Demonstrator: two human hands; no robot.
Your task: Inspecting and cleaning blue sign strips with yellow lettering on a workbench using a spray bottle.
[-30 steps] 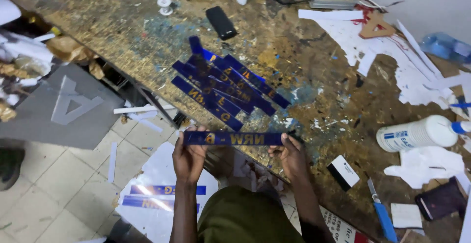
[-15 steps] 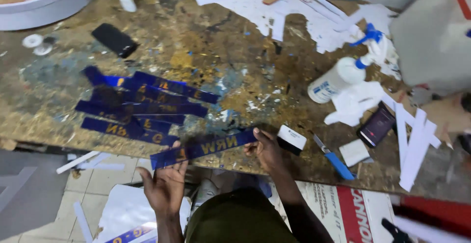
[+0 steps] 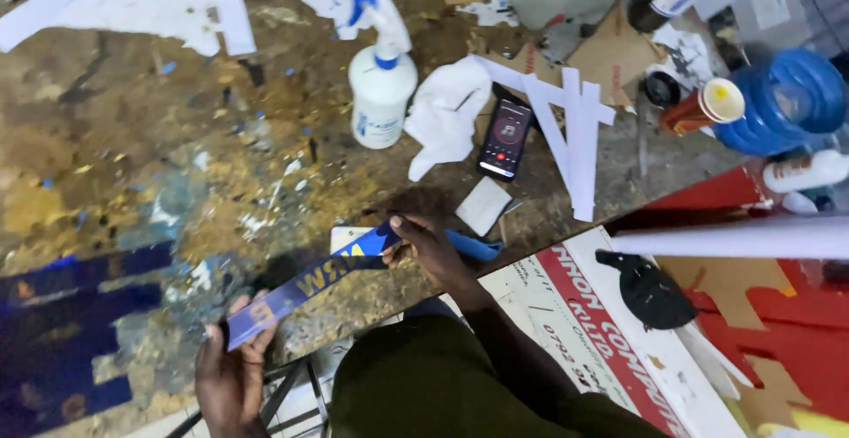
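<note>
- Blue strip (image 3: 309, 281) with yellow lettering, held at both ends over the near edge of the worktop (image 3: 133, 164), slanting up to the right.
- Left hand (image 3: 232, 369) grip closed on the strip's lower end, thumb on top; right hand (image 3: 431, 248) pinches the upper end.
- To handle it well, I'd judge: keep the strip taut and flat, fingers at the ends, off the lettering.
- Just beside the right hand: white card (image 3: 485, 205), blue cutter (image 3: 471, 246). Farther out: phone (image 3: 505, 137), white rag (image 3: 447, 113), spray bottle (image 3: 380, 76), white cut-out strips (image 3: 579, 133).
- More blue strips (image 3: 62, 332) at far left, blurred and cut off by the frame.
- Strip's back face hidden; left fingertips under it not visible.
</note>
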